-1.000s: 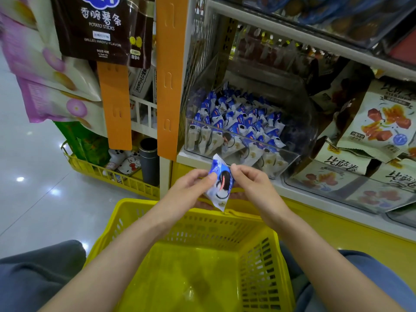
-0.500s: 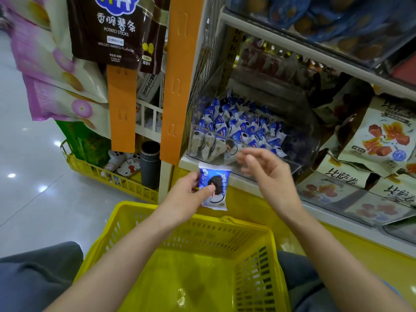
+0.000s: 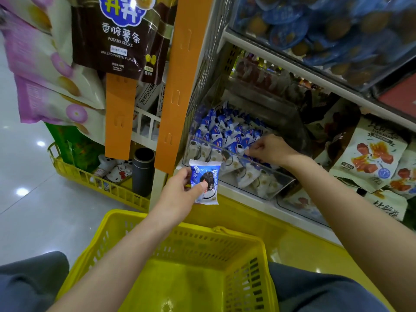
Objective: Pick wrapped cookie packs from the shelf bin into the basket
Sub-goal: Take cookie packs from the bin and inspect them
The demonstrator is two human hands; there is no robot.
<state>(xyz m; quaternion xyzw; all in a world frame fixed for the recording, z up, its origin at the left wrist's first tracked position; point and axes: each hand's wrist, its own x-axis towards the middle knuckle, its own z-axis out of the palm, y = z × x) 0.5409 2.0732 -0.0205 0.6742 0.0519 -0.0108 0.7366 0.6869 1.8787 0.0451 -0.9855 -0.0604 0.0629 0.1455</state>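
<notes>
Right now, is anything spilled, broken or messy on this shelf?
Nothing stands out. The cookie packs lie jumbled but all inside the clear bin, none spilled. The left hand holds one intact pack in front of it, and the right hand reaches into the bin.

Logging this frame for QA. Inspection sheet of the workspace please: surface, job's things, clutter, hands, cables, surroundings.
Surface: white shelf holding a clear bin.
Job's things: blue-and-white cookie packs fill the bin; yellow basket below, no pack seen inside.
Clutter: snack bags right of the bin.
Hands: left hand pinches one pack in front of the shelf; right hand in the bin, fingers curled among packs, grip unclear.
Cables: nothing seen.
Surroundings: potato stick bag, orange strips, floor.
</notes>
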